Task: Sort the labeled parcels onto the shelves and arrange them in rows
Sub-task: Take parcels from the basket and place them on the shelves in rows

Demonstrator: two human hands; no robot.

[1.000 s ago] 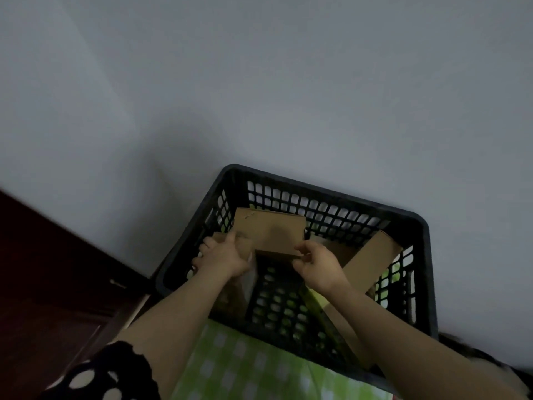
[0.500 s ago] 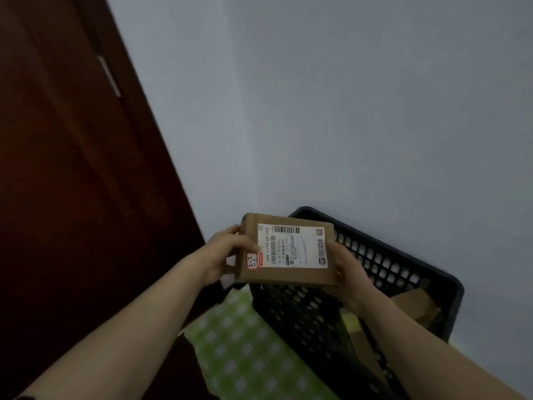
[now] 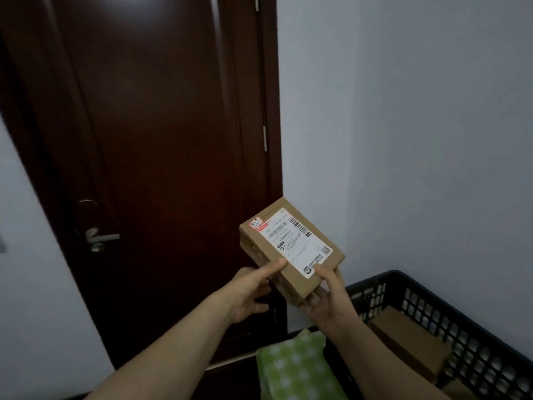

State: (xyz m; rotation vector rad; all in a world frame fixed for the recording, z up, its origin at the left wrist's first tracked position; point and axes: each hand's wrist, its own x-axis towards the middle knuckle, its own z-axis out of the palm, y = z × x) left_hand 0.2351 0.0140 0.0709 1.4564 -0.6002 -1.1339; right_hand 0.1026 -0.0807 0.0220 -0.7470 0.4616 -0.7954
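Observation:
A flat brown cardboard parcel (image 3: 291,249) with a white shipping label and a small red-edged number sticker is held up in front of the door, tilted with its label facing me. My right hand (image 3: 326,301) grips its near end, thumb on the label and fingers underneath. My left hand (image 3: 253,287) touches its left near edge with the thumb stretched onto the top. A black plastic crate (image 3: 432,290) stands at the lower right with more brown parcels (image 3: 409,342) inside it.
A dark brown door (image 3: 161,140) with a metal handle (image 3: 101,238) fills the left and middle. A pale wall (image 3: 403,111) runs along the right. A green checked cloth (image 3: 297,368) lies beside the crate. No shelves are in view.
The parcel has come up out of the crate and turned label-up, then moved higher and tilted. My view swung left from the crate to the door.

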